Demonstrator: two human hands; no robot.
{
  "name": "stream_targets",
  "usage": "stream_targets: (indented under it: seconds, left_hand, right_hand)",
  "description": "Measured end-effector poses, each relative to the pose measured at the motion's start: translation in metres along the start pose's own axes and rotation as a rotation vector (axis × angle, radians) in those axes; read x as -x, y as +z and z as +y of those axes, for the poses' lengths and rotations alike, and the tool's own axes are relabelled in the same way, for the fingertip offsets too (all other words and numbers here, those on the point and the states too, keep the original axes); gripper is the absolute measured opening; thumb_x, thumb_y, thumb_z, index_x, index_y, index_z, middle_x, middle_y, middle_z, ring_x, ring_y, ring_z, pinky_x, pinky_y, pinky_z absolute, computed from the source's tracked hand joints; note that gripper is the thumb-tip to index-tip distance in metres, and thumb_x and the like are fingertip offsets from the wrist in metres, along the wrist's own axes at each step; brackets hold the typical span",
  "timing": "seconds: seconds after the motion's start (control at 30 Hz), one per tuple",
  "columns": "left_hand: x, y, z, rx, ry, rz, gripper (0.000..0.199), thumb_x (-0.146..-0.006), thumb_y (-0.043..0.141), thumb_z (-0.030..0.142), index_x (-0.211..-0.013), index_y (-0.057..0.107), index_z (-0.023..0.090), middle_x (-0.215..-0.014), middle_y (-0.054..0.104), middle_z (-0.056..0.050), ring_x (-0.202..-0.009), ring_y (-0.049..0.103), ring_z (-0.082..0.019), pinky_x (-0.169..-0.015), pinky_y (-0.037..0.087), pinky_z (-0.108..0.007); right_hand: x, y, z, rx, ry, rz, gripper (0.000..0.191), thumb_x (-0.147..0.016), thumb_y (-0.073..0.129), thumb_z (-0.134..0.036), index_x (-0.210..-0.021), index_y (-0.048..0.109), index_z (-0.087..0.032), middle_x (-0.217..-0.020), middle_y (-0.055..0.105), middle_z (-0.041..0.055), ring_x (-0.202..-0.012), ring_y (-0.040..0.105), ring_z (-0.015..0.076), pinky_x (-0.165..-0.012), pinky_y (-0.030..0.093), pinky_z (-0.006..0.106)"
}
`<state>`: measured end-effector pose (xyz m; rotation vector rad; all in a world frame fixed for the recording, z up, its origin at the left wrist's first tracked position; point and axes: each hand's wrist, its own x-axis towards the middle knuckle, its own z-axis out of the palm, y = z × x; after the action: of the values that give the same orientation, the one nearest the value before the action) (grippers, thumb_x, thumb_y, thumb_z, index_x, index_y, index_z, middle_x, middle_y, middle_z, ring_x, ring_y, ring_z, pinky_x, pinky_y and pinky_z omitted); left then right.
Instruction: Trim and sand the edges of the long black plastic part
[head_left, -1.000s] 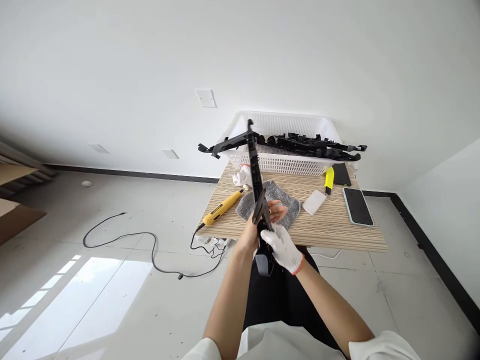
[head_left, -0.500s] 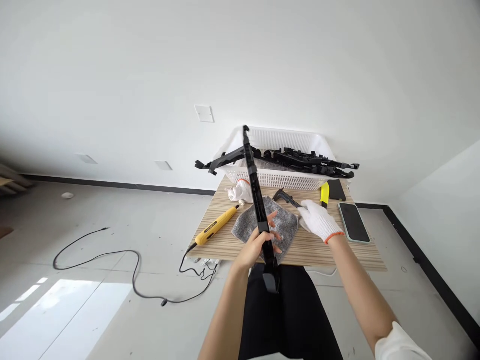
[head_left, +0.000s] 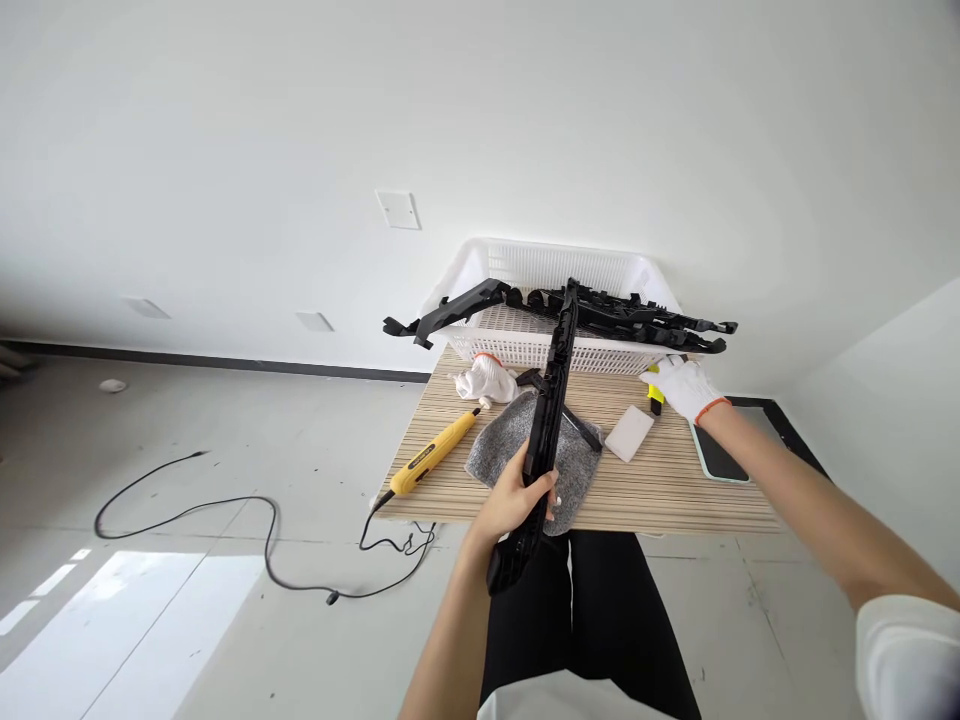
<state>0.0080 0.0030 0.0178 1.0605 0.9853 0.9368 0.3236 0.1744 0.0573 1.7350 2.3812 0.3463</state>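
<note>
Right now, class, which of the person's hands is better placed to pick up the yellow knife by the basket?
The right hand: gloved, empty, and at the yellow knife. The left hand grips a long black plastic strip.

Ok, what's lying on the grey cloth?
On the grey cloth lies a slim black tool, partly hidden behind the long black part held by the left hand.

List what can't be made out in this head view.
- Yellow tool: mostly covered by the gloved right hand; grip unclear.
- Phone: partly hidden by the right forearm.
- Black parts in the basket: too tangled to count.
- Black strip in the left hand: surface detail too small.
</note>
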Motion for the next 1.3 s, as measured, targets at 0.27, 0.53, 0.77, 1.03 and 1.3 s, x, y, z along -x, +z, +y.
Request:
stream_targets:
  seconds: [0.27, 0.53, 0.77, 1.03, 1.3]
  left_hand:
    - [-0.001, 0.002, -0.001, 0.022, 0.031, 0.032, 0.058, -0.082, 0.067, 0.043, -0.129, 0.044, 0.017, -0.062, 0.054, 0.007, -0.055, 0.058, -0.013, -0.051, 0.057, -0.028]
    - [0.000, 0.003, 0.000, 0.019, 0.027, 0.069, 0.056, -0.081, 0.067, 0.047, -0.125, 0.044, 0.020, -0.065, 0.058, 0.007, -0.049, 0.059, -0.012, -0.048, 0.054, -0.026]
    - [0.007, 0.002, 0.001, 0.018, -0.031, 0.063, 0.059, -0.083, 0.062, 0.056, -0.127, 0.037, 0.024, -0.062, 0.063, 0.006, -0.043, 0.062, -0.016, -0.040, 0.051, -0.026]
    - [0.010, -0.003, -0.002, 0.059, -0.043, 0.011, 0.069, -0.085, 0.061, 0.055, -0.136, 0.029, 0.022, -0.054, 0.063, 0.005, -0.039, 0.059, -0.017, -0.038, 0.049, -0.025]
    - [0.008, -0.004, -0.003, 0.033, -0.046, 0.018, 0.070, -0.084, 0.062, 0.055, -0.136, 0.030, 0.021, -0.054, 0.063, 0.004, -0.038, 0.059, -0.018, -0.037, 0.049, -0.025]
  right_hand:
    - [-0.001, 0.010, 0.028, 0.009, -0.366, 0.030, 0.041, -0.094, 0.042, -0.014, -0.126, 0.065, -0.022, -0.130, 0.062, 0.0152, -0.116, 0.051, 0.0271, -0.094, 0.037, 0.042]
    - [0.048, 0.004, 0.003, -0.147, -0.115, 0.335, 0.041, -0.094, 0.044, -0.029, -0.129, 0.059, -0.013, -0.138, 0.057, 0.0191, -0.133, 0.046, 0.0324, -0.109, 0.036, 0.053]
    - [0.034, -0.067, -0.092, -0.422, -0.130, 0.392, 0.049, -0.102, 0.026, -0.039, -0.142, 0.047, -0.019, -0.126, 0.064, 0.0116, -0.095, 0.066, 0.0210, -0.081, 0.050, 0.033]
    - [-0.008, -0.087, -0.114, -0.318, -0.044, 0.404, 0.056, -0.101, 0.028, -0.052, -0.135, 0.056, -0.018, -0.110, 0.070, 0.0118, -0.084, 0.066, 0.0226, -0.064, 0.041, 0.029]
    - [-0.007, -0.085, -0.118, -0.648, 0.081, 0.419, 0.047, -0.092, 0.045, -0.056, -0.109, 0.068, -0.019, -0.088, 0.072, 0.0075, -0.073, 0.066, 0.0203, -0.059, 0.043, 0.028]
